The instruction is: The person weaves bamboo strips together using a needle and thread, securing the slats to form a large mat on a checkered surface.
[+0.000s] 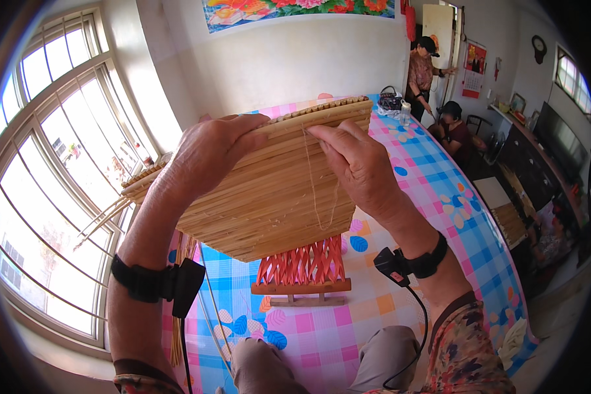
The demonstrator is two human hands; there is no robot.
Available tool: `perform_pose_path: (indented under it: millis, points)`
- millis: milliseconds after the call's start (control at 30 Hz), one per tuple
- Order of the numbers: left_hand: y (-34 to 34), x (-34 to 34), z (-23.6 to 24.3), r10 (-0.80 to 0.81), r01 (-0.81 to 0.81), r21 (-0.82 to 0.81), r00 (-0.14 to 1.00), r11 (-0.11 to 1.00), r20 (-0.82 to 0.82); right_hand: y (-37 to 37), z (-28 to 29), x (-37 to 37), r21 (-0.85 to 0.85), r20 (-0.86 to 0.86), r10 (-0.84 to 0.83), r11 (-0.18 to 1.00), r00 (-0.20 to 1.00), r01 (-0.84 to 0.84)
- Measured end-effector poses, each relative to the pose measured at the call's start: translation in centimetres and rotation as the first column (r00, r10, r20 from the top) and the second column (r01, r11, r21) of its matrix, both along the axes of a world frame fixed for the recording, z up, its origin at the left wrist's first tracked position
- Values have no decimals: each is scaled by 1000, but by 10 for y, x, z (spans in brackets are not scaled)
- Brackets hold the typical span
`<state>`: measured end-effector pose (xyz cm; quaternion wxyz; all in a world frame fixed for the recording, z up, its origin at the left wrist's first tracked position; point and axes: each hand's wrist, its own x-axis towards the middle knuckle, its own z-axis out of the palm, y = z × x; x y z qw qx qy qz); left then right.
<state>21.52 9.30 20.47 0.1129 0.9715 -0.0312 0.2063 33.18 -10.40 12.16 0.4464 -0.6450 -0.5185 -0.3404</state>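
Observation:
A panel of pale straw stalks, laid side by side, stands tilted in front of me. My left hand is closed over its upper edge, thumb on the near face and fingers on top. My right hand pinches a thin thread near the same edge, towards the right. The thread hangs in a loose loop down the panel's face. Below the panel, red strips cross one another down to a wooden bar. Both wrists wear black straps with small boxes.
A checked, flowered cloth covers the surface around me. Long loose stalks stick out at the panel's left, beside a barred window. A bag and bottle stand at the far right. Two people are beyond them.

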Motion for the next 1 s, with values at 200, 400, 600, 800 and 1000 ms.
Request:
perform_pose_path:
  millis: [200,400,600,800,1000]
  points:
    - [1,-2,1,-6,6,5,1000,1000,0,4,-1,1,36,-18,33,999,999,-32]
    - [3,-2,0,-5,5,13,1000,1000,2,4,-2,4,54,-92,122,992,988,-117]
    - [4,-1,-7,-26,20,76,997,997,77,3,-2,-3,62,-91,89,995,992,-83]
    - [0,-2,-6,-6,1,79,998,997,66,-5,8,-11,-3,-127,56,998,990,-57]
    - [-14,-15,-4,28,-36,95,996,995,84,-18,30,-28,-142,-101,-37,990,994,22]
